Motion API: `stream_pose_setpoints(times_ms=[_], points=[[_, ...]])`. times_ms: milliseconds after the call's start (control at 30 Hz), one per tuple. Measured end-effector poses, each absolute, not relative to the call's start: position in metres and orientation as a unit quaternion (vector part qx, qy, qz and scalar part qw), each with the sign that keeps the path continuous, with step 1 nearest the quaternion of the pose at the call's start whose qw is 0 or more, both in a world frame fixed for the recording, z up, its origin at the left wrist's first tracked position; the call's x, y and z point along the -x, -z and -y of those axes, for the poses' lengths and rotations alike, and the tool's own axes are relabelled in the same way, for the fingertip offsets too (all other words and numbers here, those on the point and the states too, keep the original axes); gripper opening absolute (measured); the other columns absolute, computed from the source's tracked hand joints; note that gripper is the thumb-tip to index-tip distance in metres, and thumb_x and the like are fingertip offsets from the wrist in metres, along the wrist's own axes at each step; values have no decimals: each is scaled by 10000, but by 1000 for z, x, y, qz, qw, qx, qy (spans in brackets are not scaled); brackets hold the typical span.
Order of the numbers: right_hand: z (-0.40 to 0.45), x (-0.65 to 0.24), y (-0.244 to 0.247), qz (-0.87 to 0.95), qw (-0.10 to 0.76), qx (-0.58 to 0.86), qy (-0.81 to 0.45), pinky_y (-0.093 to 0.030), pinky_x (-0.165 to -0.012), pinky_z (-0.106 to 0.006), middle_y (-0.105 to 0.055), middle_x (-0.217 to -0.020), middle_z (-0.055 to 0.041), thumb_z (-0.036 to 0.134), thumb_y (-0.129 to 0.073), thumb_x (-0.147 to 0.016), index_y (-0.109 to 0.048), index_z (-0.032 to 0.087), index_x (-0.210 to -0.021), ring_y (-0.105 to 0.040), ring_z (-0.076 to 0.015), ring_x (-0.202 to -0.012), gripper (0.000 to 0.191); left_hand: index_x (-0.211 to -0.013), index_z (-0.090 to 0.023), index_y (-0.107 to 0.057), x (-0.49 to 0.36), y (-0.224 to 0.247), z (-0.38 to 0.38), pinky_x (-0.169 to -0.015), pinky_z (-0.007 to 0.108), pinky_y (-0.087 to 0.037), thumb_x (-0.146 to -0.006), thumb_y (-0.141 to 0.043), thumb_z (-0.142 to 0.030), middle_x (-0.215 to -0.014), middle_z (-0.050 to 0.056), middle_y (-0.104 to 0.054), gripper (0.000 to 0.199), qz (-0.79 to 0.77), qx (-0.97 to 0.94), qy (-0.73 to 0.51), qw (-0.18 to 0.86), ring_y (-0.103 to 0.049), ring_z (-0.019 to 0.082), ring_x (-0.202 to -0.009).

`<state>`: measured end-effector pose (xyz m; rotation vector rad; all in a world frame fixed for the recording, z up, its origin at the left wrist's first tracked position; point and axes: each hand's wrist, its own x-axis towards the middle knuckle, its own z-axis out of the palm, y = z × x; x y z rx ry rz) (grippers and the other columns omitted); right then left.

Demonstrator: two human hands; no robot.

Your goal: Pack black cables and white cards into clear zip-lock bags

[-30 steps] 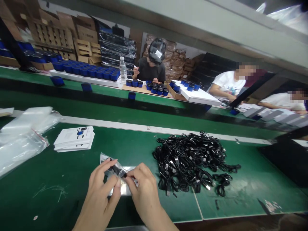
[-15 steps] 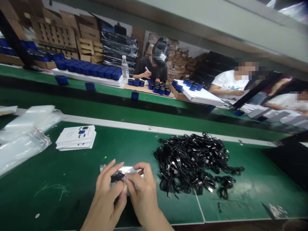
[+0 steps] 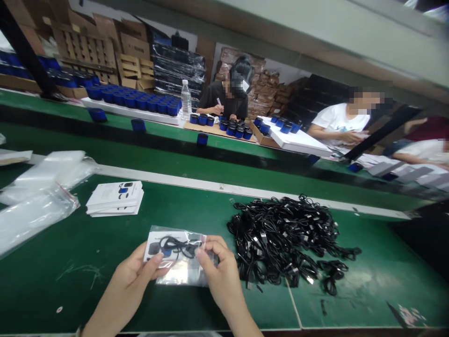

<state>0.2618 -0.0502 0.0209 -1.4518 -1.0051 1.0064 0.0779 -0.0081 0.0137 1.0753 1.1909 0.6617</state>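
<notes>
Between my hands is a clear plastic bag (image 3: 185, 274) with a printed leaflet (image 3: 154, 238) and a coiled black cable (image 3: 175, 245) showing through it. My left hand (image 3: 140, 271) pinches the bag's left side, thumb over the leaflet's lower edge. At the right end, my right hand (image 3: 219, 264) grips the bag with thumb in front and fingers behind. To the right lies a heap of black cables (image 3: 280, 234) with metal plugs. A stack of printed leaflets (image 3: 114, 199) lies beyond my left hand.
Clear plastic bags (image 3: 42, 187) are piled at the far left of the green table (image 3: 175, 201). Across a low divider, blue round containers (image 3: 140, 100) fill a white tray, near a water bottle (image 3: 185, 100). Several people sit there. A shelf (image 3: 280, 28) hangs overhead.
My hands have moved apart from their pinch at the bag's middle to its two ends. The bag now faces me flatter, and its leaflet and cable show. The view has shifted slightly.
</notes>
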Motion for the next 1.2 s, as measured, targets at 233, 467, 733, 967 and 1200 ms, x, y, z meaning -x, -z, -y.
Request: stream_pose_setpoints(times_ms=[233,467,733,967,1200], points=[[49,-266,-28,398,531,542,-516,-394,-761,-305,-570,-878,-51,344,-660,-717,-611,180,-638,-542,-200,-827,189,-1104,-204,-501,-84,-13,11,-824,249,-554,-796,-542,-589,-1014,24,-699,495,-516,-497,-295,633,-698,186,-881],[47,-269,-24,392,517,556,-520,-424,-685,-297,-608,-868,-74,379,-647,-736,-622,162,-630,-561,-195,-753,243,-922,-229,-579,-83,-12,11,-637,232,-526,-831,-433,-584,-772,18,-723,394,-605,-625,-278,408,-702,220,-761],[46,-264,-16,449,507,591,-439,-387,-750,-313,-605,-805,-60,224,-608,-770,-720,182,-680,-550,-213,-803,149,-1068,-235,-536,-88,-11,13,-740,207,-539,-814,-462,-617,-901,14,-746,465,-573,-579,-281,508,-723,198,-828],[44,-266,-16,435,508,574,-473,-412,-653,-278,-570,-820,-52,288,-599,-771,-712,178,-627,-549,-183,-752,213,-985,-249,-566,-91,-8,17,-694,213,-535,-832,-445,-603,-879,17,-747,404,-578,-585,-286,492,-708,223,-868],[43,-258,-23,457,516,601,-406,-429,-723,-295,-594,-850,-53,199,-695,-714,-726,195,-616,-580,-207,-816,103,-1078,-213,-585,-99,-16,25,-825,271,-538,-843,-544,-482,-971,17,-732,359,-488,-531,-309,620,-689,198,-873]])
